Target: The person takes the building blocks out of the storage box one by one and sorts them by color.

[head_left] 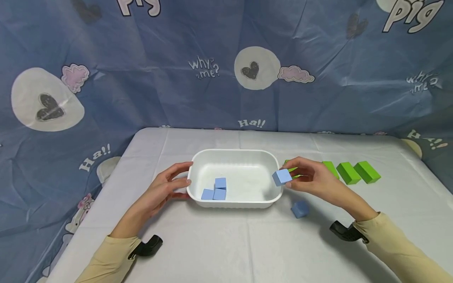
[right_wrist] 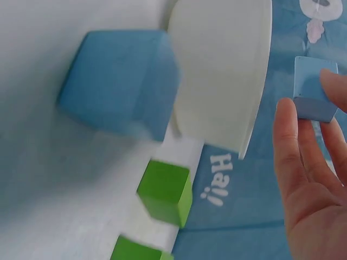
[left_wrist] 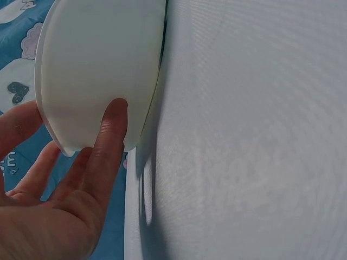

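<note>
A white plastic tub (head_left: 233, 205) stands on the table with three light blue cubes (head_left: 220, 194) grouped in its front left part. My left hand (head_left: 161, 188) is at the tub's left end, its extended fingertips resting against the outer wall and rim; the left wrist view shows one finger (left_wrist: 111, 132) flat on that wall. Over the tub's right rim, my right hand (head_left: 311, 179) pinches another blue cube (head_left: 282, 177) between thumb and fingers, above rim height. One more blue cube (head_left: 300, 209) lies on the table just right of the tub, below the right hand.
Several green blocks (head_left: 348, 173) stand in a row at the back right, one partly hidden behind the right hand. A white cloth covers the table (head_left: 212, 247). Behind it hangs a blue printed curtain (head_left: 177, 98).
</note>
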`<state>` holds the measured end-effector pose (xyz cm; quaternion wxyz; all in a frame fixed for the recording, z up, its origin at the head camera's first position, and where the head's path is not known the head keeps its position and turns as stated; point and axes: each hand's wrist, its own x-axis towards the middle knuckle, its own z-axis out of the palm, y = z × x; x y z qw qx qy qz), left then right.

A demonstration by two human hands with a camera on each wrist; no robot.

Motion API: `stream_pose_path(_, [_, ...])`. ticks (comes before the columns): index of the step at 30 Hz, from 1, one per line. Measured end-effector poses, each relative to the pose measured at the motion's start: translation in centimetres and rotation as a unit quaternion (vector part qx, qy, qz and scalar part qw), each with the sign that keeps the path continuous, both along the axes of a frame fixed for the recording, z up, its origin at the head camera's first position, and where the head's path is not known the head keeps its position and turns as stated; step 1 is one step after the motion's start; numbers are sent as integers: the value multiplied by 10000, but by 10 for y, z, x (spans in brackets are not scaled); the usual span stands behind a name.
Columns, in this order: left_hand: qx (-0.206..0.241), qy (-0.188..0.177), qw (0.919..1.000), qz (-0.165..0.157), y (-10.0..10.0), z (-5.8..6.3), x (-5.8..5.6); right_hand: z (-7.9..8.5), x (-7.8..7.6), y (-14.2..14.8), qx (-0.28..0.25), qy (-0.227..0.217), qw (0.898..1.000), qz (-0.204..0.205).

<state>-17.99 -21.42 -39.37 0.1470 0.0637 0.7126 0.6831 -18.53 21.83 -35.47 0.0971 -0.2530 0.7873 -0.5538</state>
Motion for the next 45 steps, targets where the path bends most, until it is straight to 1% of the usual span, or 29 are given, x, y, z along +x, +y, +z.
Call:
stream_pose_path(2, [10, -4, 10000, 1, 0, 0, 0, 0, 2, 7, 59, 8, 10000, -64])
stream_pose_path(10, [-53, 24, 10000, 14, -1, 0, 0, -5, 9, 28, 320, 280, 9983, -402])
stream_pose_path(18, [-49, 15, 10000, 0, 0, -2, -1, -11, 15, 46, 517, 208, 9972, -505])
stream_pose_path(25, [-64, 49, 10000, 0, 1, -1, -1, -17, 22, 61, 658, 275, 9947, -741])
stream_pose_path(27, [-55, 52, 10000, 3, 1, 0, -1, -19, 24, 66, 756, 358, 9936, -763])
stream_pose_path(31, [-36, 52, 10000, -15, 0, -1, 0, -24, 28, 75, 958, 384, 9913, -812])
stream_pose_path(37, [5, 27, 10000, -39, -1, -1, 0, -36, 32, 85, 1117, 327, 9896, -842])
stream_pose_path(43, [3, 48, 10000, -47, -1, -2, -1, -47, 33, 93, 1282, 484, 9878, -738])
stream_pose_path(45, [7, 59, 10000, -41, -1, -2, -1, -49, 34, 95, 1366, 437, 9874, -672])
